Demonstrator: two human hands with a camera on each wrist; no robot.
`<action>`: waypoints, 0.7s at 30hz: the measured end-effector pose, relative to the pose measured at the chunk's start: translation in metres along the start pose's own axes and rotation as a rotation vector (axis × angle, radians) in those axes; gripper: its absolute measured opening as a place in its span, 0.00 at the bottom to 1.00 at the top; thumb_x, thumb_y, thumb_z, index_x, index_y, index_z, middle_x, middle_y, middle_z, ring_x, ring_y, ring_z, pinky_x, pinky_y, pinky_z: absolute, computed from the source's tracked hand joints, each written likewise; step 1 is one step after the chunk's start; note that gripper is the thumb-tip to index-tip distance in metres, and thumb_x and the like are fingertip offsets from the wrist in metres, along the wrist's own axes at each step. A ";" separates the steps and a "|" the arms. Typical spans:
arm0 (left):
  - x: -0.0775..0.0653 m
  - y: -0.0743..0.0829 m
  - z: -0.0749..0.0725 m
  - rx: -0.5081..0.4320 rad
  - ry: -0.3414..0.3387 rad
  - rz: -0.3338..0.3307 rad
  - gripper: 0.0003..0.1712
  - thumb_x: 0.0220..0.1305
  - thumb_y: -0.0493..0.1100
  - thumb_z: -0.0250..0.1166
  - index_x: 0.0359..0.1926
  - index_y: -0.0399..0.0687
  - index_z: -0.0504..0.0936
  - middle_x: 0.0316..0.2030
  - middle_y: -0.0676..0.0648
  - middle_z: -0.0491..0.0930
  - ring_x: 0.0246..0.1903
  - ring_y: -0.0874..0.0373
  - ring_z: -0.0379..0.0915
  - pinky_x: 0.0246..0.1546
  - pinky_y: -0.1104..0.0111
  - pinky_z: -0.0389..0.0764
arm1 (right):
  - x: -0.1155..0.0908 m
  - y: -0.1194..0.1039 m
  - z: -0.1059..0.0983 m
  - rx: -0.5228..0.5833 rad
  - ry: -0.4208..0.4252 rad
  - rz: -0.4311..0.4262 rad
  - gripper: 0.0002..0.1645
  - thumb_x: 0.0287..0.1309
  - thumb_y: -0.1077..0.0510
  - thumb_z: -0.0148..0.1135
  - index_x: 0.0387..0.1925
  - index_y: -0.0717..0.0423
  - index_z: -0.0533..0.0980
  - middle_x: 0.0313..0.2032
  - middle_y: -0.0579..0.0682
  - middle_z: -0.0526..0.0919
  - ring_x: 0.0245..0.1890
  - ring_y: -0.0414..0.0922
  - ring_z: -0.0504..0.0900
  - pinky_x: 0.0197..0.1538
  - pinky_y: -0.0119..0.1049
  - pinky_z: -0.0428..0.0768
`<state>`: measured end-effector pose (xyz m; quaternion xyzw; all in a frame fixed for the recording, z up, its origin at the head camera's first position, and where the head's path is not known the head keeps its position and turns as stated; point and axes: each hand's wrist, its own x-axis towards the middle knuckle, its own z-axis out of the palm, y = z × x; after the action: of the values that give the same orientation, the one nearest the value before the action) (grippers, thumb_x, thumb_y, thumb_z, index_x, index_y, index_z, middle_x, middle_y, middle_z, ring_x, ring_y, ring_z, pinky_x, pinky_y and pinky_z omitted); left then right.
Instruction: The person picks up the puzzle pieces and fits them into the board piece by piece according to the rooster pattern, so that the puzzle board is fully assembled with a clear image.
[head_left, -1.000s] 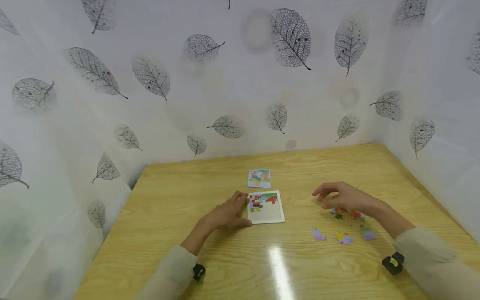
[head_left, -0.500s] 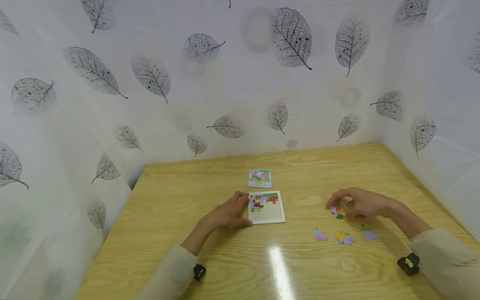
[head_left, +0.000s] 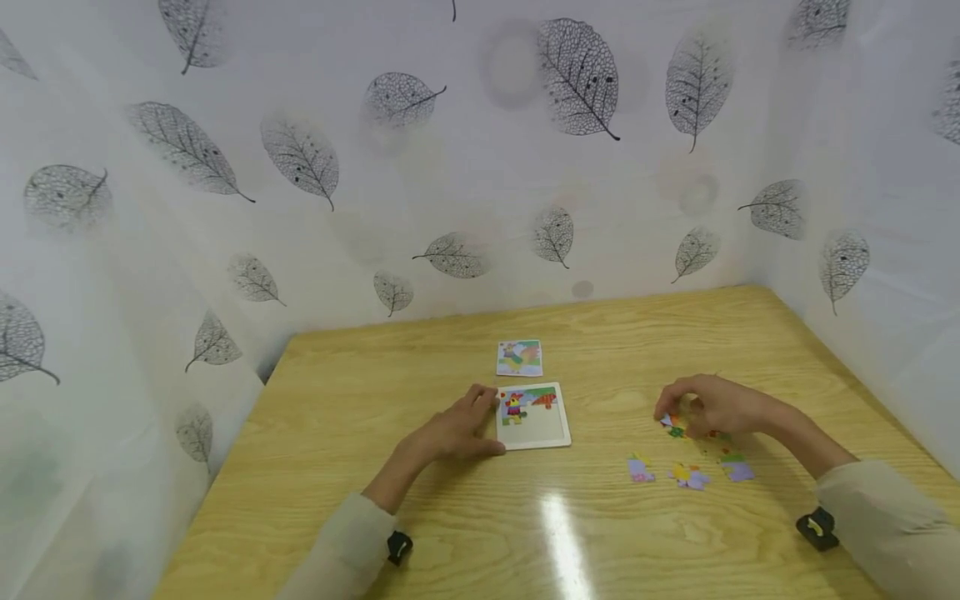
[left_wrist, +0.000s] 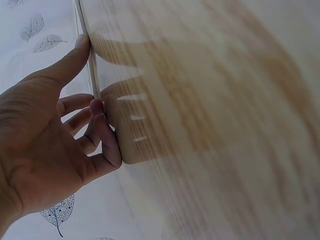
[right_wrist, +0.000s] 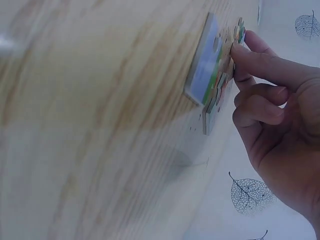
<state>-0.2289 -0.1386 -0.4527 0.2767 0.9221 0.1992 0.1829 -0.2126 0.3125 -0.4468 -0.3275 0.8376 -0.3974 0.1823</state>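
My left hand (head_left: 453,427) holds the left side of a white-rimmed jigsaw tray (head_left: 564,427), its thumb near the lower corner and fingers near the upper one. Rooster pieces fill the tray's upper and left parts; bare tray shows at lower right. In the left wrist view the thumb lies on the tray's thin edge (left_wrist: 93,70). My right hand (head_left: 723,406) reaches down over loose jigsaw pieces at the right, thumb and forefinger pinching one, mostly hidden. The right wrist view shows the thumb (right_wrist: 250,59) against the small pieces, beyond a lilac-and-green piece (right_wrist: 204,65).
A square rooster picture card (head_left: 519,358) lies just behind the tray. Nearer the person are a lilac-and-yellow piece (head_left: 640,469), a yellow-and-lilac piece (head_left: 690,477) and another lilac-and-green one. A leaf-patterned white curtain (head_left: 480,167) surrounds the wooden table (head_left: 360,375).
From above the loose pieces, my right hand has shifted right and lowered, its fingers closing in on them; it barely moves over the last half second. The left hand stays at the tray.
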 end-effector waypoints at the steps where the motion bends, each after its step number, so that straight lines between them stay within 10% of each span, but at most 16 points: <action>1: 0.000 0.000 0.000 0.000 0.001 0.000 0.50 0.68 0.59 0.70 0.80 0.46 0.56 0.73 0.42 0.59 0.73 0.41 0.62 0.62 0.40 0.73 | 0.000 0.000 0.000 -0.002 0.000 0.006 0.26 0.48 0.78 0.63 0.47 0.53 0.83 0.40 0.55 0.77 0.31 0.46 0.69 0.31 0.36 0.67; 7: 0.000 -0.001 0.000 0.004 0.001 0.002 0.50 0.68 0.59 0.70 0.80 0.46 0.56 0.73 0.41 0.59 0.73 0.41 0.62 0.62 0.42 0.74 | 0.001 -0.002 0.002 0.047 -0.021 0.051 0.25 0.51 0.80 0.60 0.48 0.58 0.81 0.42 0.61 0.75 0.18 0.32 0.56 0.23 0.30 0.64; 21: -0.001 0.003 -0.001 -0.008 0.000 -0.006 0.49 0.69 0.58 0.70 0.80 0.44 0.56 0.73 0.41 0.59 0.73 0.40 0.61 0.64 0.42 0.73 | 0.030 -0.016 0.011 0.003 0.067 0.010 0.17 0.64 0.69 0.66 0.52 0.55 0.81 0.47 0.56 0.80 0.21 0.33 0.63 0.25 0.32 0.69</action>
<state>-0.2275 -0.1375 -0.4500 0.2732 0.9221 0.2025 0.1847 -0.2215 0.2788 -0.4421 -0.3097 0.8442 -0.4086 0.1565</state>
